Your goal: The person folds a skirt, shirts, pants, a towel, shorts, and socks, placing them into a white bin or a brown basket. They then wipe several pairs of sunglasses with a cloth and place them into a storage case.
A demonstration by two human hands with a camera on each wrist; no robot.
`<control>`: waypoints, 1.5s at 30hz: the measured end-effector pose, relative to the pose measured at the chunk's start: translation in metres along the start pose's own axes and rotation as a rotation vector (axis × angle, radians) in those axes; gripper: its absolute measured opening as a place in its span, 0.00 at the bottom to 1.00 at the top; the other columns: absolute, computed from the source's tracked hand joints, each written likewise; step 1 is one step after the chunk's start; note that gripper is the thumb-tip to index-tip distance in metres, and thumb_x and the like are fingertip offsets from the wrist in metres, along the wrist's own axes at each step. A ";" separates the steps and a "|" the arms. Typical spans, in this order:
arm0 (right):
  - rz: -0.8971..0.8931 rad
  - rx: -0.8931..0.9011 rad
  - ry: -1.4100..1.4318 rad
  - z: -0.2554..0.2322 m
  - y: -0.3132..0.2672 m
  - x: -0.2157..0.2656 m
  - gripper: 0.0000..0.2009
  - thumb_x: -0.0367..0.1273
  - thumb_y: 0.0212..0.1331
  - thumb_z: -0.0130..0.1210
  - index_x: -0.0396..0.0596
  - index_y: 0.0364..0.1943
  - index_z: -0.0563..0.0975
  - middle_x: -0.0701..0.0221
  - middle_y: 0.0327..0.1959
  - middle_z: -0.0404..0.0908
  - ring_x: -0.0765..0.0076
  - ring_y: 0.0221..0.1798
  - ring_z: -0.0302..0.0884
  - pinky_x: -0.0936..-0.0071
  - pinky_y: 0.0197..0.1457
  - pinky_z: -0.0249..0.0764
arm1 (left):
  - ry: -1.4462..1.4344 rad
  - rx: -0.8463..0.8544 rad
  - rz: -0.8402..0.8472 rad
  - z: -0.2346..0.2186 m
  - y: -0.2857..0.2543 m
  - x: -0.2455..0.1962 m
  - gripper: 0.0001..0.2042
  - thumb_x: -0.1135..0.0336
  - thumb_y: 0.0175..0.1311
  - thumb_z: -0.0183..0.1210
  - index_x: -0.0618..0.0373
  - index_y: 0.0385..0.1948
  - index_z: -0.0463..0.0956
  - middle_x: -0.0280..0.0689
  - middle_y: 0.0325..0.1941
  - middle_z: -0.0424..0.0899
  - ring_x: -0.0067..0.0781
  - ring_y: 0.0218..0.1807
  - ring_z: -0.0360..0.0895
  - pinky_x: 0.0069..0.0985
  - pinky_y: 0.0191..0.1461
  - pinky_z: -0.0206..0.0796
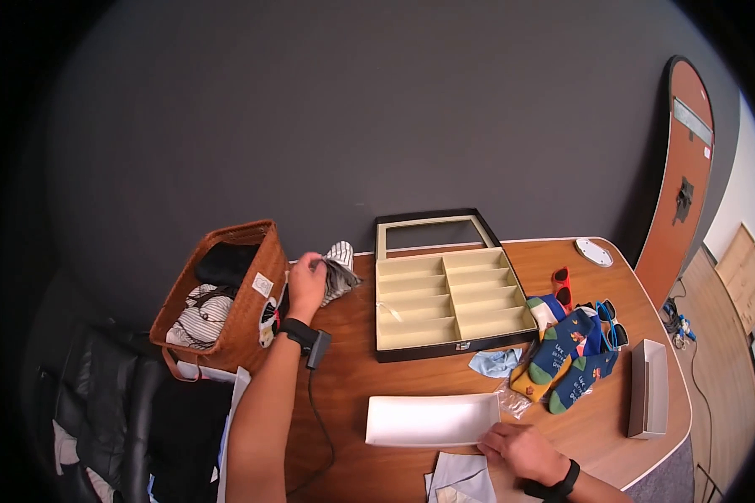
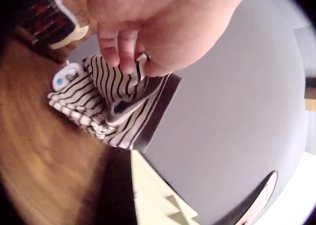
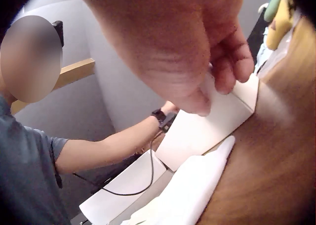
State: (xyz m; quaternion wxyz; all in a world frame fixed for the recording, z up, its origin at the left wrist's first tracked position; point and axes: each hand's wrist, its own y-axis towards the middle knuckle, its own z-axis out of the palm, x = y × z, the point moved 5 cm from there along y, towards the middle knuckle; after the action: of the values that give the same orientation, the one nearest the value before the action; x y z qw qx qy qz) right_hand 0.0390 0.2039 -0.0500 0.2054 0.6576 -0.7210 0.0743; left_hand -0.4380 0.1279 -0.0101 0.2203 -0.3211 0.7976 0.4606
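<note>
With its fingertips, my left hand (image 1: pixel 307 283) pinches a black-and-white striped cloth (image 1: pixel 341 275) beside the wicker basket. In the left wrist view the striped cloth (image 2: pixel 113 94) looks folded, has a dark edge band, and stands partly up from the wood; a white plastic piece with a blue dot (image 2: pixel 60 81) shows at its side. My right hand (image 1: pixel 524 453) holds the near right corner of a long white open box (image 1: pixel 432 419), thumb and fingers on either side of its wall. The white box (image 3: pixel 202 131) also shows below that hand in the right wrist view.
The wicker basket (image 1: pixel 256 312) holds dark and striped clothes. A sectioned case (image 1: pixel 449 302) with a raised lid stands mid-table. Patterned socks (image 1: pixel 562 352), sunglasses (image 1: pixel 614 325), a blue cloth (image 1: pixel 497 363) and another narrow box (image 1: pixel 646 390) lie rightward. Grey cloth (image 1: pixel 463 476) lies in front.
</note>
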 end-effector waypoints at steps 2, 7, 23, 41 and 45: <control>-0.015 -0.029 -0.025 -0.002 0.009 -0.001 0.06 0.34 0.58 0.57 0.49 0.36 0.79 0.70 0.32 0.79 0.58 0.31 0.80 0.64 0.31 0.77 | -0.074 -0.046 -0.024 -0.035 0.011 -0.029 0.08 0.70 0.61 0.57 0.63 0.39 0.78 0.41 0.27 0.82 0.31 0.29 0.78 0.28 0.36 0.70; 0.019 -0.119 -0.059 -0.002 0.018 -0.010 0.06 0.35 0.58 0.56 0.48 0.33 0.78 0.65 0.31 0.78 0.54 0.31 0.79 0.61 0.32 0.77 | -0.161 -0.142 0.075 -0.121 0.013 -0.115 0.09 0.70 0.61 0.59 0.65 0.40 0.78 0.33 0.25 0.78 0.22 0.27 0.74 0.24 0.34 0.67; -0.023 -0.236 0.853 0.001 0.051 0.105 0.31 0.35 0.55 0.67 0.41 0.61 0.66 0.67 0.52 0.76 0.69 0.55 0.73 0.70 0.61 0.69 | -0.702 0.133 0.283 -0.211 -0.106 -0.283 0.08 0.75 0.70 0.51 0.64 0.47 0.71 0.29 0.40 0.75 0.12 0.39 0.72 0.13 0.43 0.66; 0.492 0.828 2.305 0.034 -0.041 0.094 0.26 0.46 0.72 0.38 0.46 0.67 0.61 0.58 0.50 0.79 0.70 0.25 0.76 0.78 0.19 0.70 | -0.819 0.196 -0.330 -0.252 -0.193 -0.180 0.08 0.73 0.70 0.52 0.63 0.47 0.70 0.32 0.39 0.79 0.16 0.39 0.76 0.16 0.44 0.70; 0.697 0.572 1.832 0.033 -0.057 0.053 0.34 0.55 0.71 0.36 0.44 0.70 0.57 0.61 0.57 0.76 0.63 0.41 0.84 0.75 0.29 0.80 | -0.731 0.380 -0.550 -0.204 -0.250 -0.091 0.07 0.71 0.69 0.54 0.62 0.45 0.72 0.32 0.37 0.80 0.15 0.37 0.76 0.16 0.42 0.69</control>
State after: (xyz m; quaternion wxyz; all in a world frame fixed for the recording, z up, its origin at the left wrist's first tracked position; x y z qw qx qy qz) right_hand 0.0851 0.1354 -0.0679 0.4804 0.1260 -0.3931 0.7739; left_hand -0.2073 -0.1155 -0.0019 0.6536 -0.2911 0.6238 0.3146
